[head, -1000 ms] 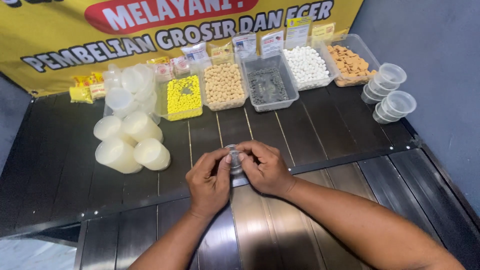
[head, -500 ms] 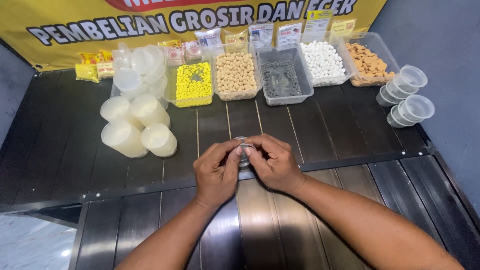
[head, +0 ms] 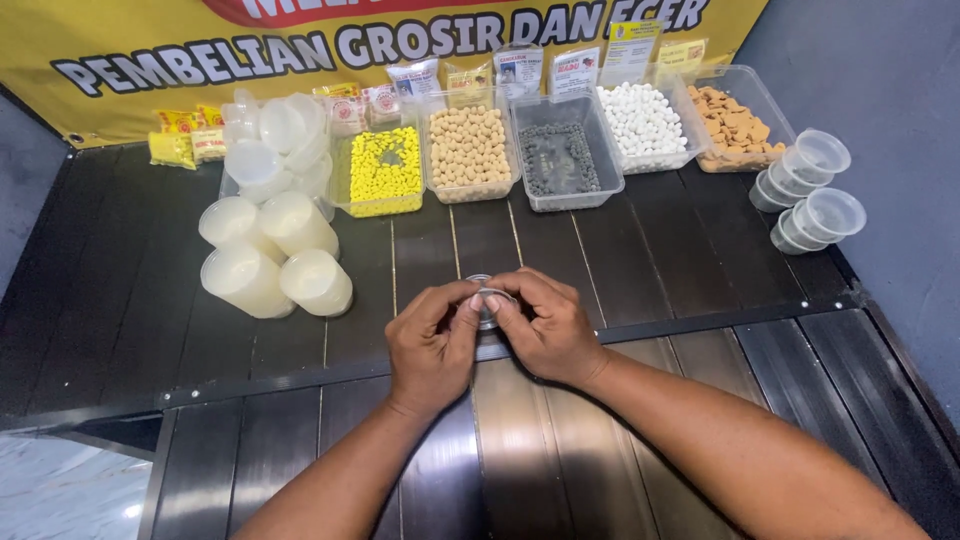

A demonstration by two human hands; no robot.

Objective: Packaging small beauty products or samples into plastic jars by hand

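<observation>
Head view — cup between both hands

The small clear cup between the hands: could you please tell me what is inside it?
Only the rim of the small clear cup shows; left hand and right hand cover its body, so any contents are hidden.

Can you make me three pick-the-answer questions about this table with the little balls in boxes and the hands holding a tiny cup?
1. Where is the tray of yellow pellets?
A) left end of the tray row
B) right end
C) beside the hands

2. How many clear trays stand in the row?
A) three
B) five
C) seven

3. How is the small clear cup held?
A) lying alone on the table
B) by one hand only
C) between both hands

Answers: 1 A, it stands leftmost, next to the tan balls. 2 B, yellow, tan, dark, white and brown fillings. 3 C, left hand and right hand pinch it together.
</observation>
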